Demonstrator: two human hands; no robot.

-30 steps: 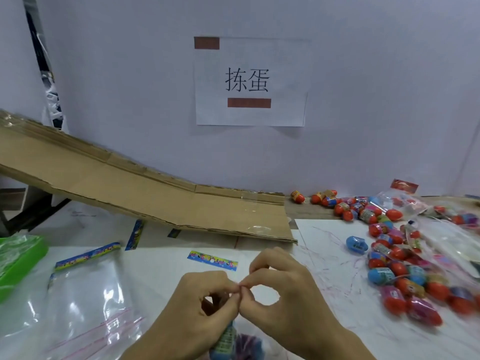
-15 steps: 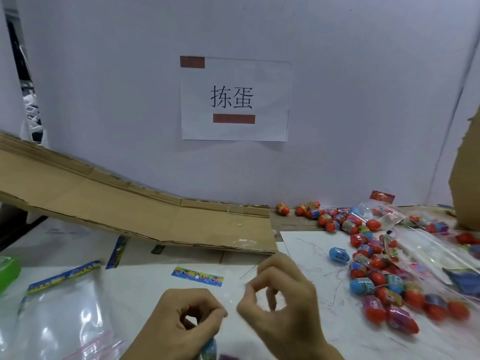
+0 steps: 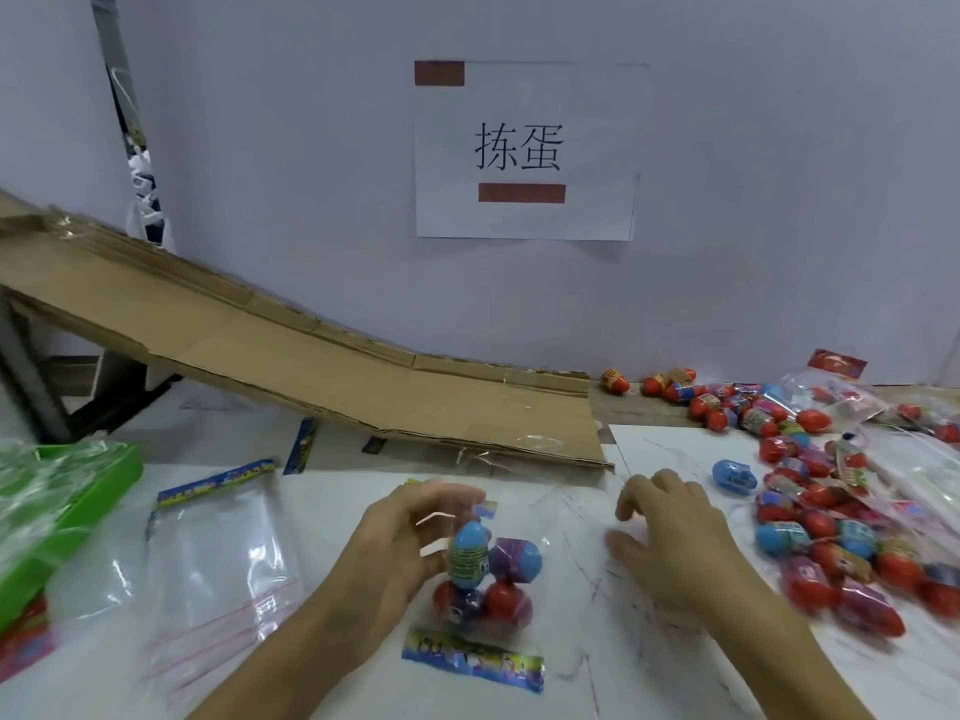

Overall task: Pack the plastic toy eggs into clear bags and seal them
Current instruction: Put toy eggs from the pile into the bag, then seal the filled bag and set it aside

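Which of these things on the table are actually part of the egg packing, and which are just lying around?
Part of the job:
filled bag, held by the left hand
loose eggs
empty bags
right hand, holding nothing

Lying about:
cardboard ramp
wall sign
green tray

Packing workshop: cardboard chute (image 3: pixel 332 376), sign (image 3: pixel 524 148)

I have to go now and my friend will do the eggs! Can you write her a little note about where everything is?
Left hand holds a filled bag of eggs on the table; whether it is sealed cannot be told.
Right hand is open, holding nothing, beside the loose egg pile.
Empty clear bags lie to the left.
Done: one bag filled.
Left: bag and seal the loose eggs.
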